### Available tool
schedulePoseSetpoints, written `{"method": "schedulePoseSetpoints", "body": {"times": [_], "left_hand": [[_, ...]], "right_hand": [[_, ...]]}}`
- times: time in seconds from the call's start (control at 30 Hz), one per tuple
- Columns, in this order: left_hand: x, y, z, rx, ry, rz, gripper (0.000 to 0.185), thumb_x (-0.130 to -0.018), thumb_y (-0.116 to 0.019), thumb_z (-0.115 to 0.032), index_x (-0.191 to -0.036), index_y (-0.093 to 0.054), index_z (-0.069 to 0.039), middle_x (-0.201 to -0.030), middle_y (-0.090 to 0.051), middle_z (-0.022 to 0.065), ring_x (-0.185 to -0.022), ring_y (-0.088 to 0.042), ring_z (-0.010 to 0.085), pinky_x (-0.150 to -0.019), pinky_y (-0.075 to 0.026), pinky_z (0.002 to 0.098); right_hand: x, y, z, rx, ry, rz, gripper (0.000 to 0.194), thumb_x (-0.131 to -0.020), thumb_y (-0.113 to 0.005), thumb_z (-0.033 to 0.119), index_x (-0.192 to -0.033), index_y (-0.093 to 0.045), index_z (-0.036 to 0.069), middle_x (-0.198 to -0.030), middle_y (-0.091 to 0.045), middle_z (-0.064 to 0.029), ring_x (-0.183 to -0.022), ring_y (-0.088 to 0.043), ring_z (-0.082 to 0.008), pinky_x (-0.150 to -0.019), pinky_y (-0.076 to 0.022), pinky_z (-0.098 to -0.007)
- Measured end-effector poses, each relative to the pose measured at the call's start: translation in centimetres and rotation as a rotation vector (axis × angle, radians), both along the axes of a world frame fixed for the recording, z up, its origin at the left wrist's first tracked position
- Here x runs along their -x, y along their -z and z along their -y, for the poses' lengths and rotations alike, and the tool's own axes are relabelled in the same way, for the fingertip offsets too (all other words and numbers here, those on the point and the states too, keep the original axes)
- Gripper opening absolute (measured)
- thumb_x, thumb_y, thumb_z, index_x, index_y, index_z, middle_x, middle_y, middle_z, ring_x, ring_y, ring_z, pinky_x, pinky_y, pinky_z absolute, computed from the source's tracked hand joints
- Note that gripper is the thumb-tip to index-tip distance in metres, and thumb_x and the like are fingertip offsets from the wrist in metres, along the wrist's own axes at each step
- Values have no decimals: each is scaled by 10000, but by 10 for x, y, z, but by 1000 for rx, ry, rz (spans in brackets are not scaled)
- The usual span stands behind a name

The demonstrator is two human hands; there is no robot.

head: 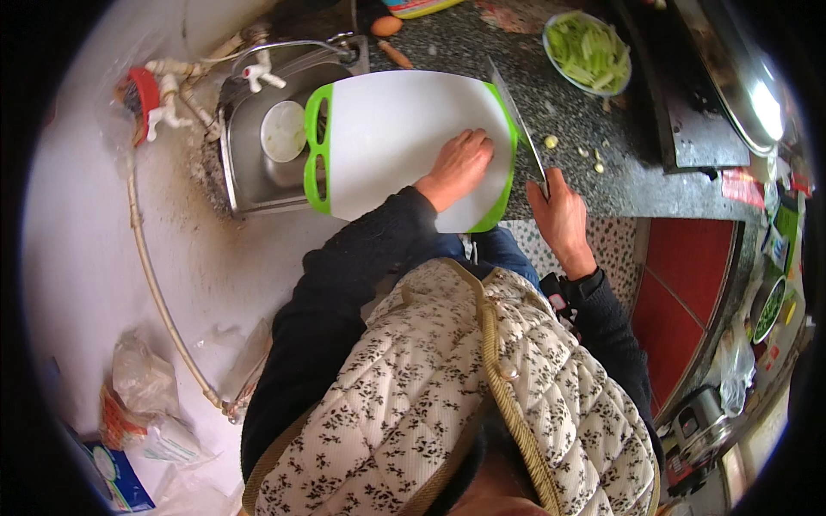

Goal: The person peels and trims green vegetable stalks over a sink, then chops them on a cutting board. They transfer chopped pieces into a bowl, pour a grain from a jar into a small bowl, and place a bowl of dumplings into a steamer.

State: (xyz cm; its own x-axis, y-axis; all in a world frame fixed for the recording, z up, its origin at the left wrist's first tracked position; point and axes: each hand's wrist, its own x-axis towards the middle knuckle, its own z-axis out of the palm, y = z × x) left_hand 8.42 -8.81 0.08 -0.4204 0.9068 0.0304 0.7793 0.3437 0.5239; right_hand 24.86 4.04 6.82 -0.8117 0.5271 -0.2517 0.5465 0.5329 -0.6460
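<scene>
A white plastic cutting board [400, 129] with green edges lies over the counter and partly over the sink. On its right half rests my left hand [459, 166], fingers curled together; whether something lies under them cannot be seen. My right hand [560, 213] grips the handle of a kitchen knife [516, 119], whose blade reaches away along the board's right edge. Peeled garlic cloves [550, 141] lie on the granite counter right of the blade. Farther back stands a bowl of sliced green vegetable [588, 53].
The steel sink [248, 187] at the left holds a white dish [283, 131], with a faucet [261, 72] behind. An egg [386, 26] lies on the counter [445, 48] beyond the board. A metal stove [706, 138] and a large pan or lid [742, 77] stand at the right.
</scene>
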Motion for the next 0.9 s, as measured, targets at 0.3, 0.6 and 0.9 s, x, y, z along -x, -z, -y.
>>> {"method": "schedulePoseSetpoints", "body": {"times": [0.3,0.6,0.9], "left_hand": [[118,-9,142,-418,-898,587,97,-845,-666,-85,-849,-592,-23,-687,-620,36,-606,-571,82,-520,-435,222],[268,-5,174,-466,-1075,330,165,-824,-609,-67,-967,-616,16,-789,-650,132,-689,-643,229,-579,-495,334],[283,45,192,-502,-1341,718,191,-809,-627,15,-1000,-630,0,-745,-654,78,-566,-625,166,-456,-476,279]], "right_hand": [[34,25,49,-248,-226,-162,355,-805,-660,154,-1100,-508,28,-883,-622,-148,-831,-623,-340,-716,-497,-431],[47,28,80,-449,-367,47,378,-811,-605,121,-1171,-530,37,-957,-576,-128,-920,-569,-314,-810,-462,-426],[51,-14,101,-413,-369,-33,369,-776,-646,68,-1131,-556,26,-1125,-568,-132,-1006,-547,-313,-884,-438,-413]]}}
